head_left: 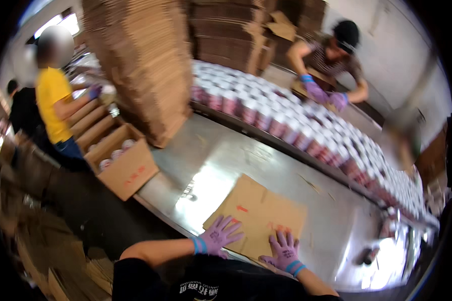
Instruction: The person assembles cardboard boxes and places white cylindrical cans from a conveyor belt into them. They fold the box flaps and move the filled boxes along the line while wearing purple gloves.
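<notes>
A flattened brown cardboard box (266,200) with red print lies on the metal table in front of me. My left hand (220,236), in a purple glove with a blue cuff, rests on its near left edge with the fingers spread. Similarly gloved, my right hand (285,252) presses flat on the near right part of the same cardboard, fingers apart. Neither hand grips anything.
Rows of white-lidded cans (281,115) fill a conveyor beyond the metal table (186,145). Tall cardboard stacks (140,65) rise at the far left. An open carton (128,170) holding cans sits at the table's left end. Co-workers stand at left and across the conveyor.
</notes>
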The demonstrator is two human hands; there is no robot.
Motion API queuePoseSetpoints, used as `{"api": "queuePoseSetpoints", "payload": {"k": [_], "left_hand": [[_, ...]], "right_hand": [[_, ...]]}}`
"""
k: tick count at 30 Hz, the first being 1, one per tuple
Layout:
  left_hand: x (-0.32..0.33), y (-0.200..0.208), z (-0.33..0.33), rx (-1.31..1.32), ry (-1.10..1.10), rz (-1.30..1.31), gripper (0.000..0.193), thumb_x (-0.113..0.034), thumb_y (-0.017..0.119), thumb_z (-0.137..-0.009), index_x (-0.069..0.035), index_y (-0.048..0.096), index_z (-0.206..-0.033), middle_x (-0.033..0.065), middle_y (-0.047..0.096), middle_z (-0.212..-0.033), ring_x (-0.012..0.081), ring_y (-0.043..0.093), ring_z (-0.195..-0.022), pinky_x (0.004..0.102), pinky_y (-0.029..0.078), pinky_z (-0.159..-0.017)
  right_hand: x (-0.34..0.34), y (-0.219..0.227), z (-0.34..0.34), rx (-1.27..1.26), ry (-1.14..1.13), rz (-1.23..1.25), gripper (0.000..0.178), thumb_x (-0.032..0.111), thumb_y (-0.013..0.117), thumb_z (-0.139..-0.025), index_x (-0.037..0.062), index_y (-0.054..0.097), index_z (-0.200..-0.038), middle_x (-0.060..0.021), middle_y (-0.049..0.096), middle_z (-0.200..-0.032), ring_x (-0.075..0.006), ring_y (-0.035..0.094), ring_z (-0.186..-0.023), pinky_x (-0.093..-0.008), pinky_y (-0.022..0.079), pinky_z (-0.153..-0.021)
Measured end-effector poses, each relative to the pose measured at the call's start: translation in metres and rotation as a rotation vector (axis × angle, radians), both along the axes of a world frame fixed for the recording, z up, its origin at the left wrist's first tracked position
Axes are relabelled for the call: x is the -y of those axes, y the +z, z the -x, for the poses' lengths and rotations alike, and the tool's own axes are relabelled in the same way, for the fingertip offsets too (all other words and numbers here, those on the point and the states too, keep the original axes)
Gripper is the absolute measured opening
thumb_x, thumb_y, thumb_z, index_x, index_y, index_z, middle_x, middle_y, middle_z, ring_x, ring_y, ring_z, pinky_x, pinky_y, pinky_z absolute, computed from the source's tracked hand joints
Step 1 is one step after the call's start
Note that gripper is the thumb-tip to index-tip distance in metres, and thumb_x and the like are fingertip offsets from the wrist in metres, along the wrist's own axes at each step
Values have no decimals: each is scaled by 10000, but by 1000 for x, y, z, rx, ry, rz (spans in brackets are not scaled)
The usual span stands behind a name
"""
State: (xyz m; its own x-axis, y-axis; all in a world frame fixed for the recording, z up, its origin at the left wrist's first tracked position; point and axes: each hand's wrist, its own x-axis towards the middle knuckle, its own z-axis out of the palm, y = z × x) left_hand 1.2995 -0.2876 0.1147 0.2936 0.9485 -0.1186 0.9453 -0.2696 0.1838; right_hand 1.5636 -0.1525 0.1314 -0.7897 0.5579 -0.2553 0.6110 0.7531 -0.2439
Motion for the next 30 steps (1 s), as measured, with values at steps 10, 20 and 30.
{"api": "queuePoseSetpoints", "payload": {"k": [10, 20, 30], "left_hand": [[-119, -16, -169, -177, -446, -164, 586, -453, 605, -811, -62, 520, -1241, 137, 515, -1278, 347, 486, -1150, 465, 408, -948], [-156, 154, -198, 1405, 657, 17, 341, -282, 585, -910, 18, 607, -1070, 90, 669, -989, 167, 630, -824, 311, 505, -783], [-158, 133, -213, 219, -243, -287, 450, -404, 666, -792, -87, 656, -1112, 169, 513, -1309, 367, 389, -1258, 555, 228, -1042]], "right_hand": [[-43, -24, -221, -119, -123, -140, 799, 666, 605, -700, 223, 454, -1347, -130, 364, -1432, -402, 240, -1354, -647, 136, -1063], [-136, 107, -283, -1404, -239, 757, 660, 506, 292, -987, -61, 498, -1258, -214, 505, -1317, -300, 422, -1285, -391, 275, -1098], [-180, 98, -160, -904, -359, 3, 936, 300, 719, -794, -10, 130, -1452, -270, 393, -1369, -365, 464, -1213, -376, 360, -1032]]}}
